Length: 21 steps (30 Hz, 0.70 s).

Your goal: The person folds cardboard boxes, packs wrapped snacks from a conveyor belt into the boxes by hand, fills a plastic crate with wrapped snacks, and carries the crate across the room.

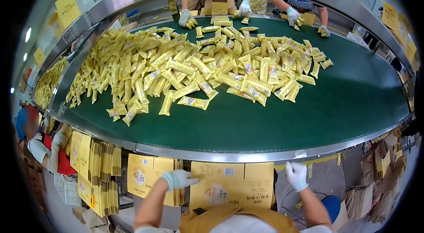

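Note:
My left hand (pixel 179 179), in a white glove, is at the left edge of a flat yellow printed carton (pixel 232 184) in front of my body. Its fingers point right and lie over the carton's edge; nothing shows gripped in them. To the right of the carton, my gloved right hand (pixel 296 175) is raised near the belt's metal rim, with its fingers curled; whether anything is in them is too small to tell. Beyond both hands, a large heap of yellow wrapped packets (pixel 181 63) lies on the green belt (pixel 221 127).
Stacks of flat cartons (pixel 104 162) stand at the left. Across the belt, gloved hands of co-workers (pixel 293 16) handle packets. Another person (pixel 48 144) is at the far left. Brown bags (pixel 360 202) lie at the lower right. The belt's metal rim (pixel 212 156) runs in front of me.

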{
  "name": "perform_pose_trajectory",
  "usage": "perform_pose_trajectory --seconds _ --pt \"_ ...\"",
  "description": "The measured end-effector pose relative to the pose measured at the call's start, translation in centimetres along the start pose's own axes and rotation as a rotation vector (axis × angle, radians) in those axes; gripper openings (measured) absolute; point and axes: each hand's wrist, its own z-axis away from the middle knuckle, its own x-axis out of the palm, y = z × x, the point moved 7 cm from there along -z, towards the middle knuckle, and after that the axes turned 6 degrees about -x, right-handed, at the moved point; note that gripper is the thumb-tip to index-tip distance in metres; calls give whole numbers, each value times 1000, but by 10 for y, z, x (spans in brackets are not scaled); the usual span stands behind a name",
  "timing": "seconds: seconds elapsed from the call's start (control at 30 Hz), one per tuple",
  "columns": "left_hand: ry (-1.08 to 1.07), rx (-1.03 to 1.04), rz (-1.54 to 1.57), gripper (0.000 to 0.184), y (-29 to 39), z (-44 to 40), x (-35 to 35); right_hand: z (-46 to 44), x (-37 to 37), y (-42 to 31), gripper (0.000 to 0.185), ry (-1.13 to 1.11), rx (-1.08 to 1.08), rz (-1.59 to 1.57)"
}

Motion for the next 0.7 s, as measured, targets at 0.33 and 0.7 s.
perform_pose_trajectory --seconds 0.33,0.7 --pt "818 -82 852 97 -15 -27 64 44 110 0 95 -148 554 -247" --pt "0 1094 1073 77 69 131 60 40 -54 -98 42 524 -65 -854"
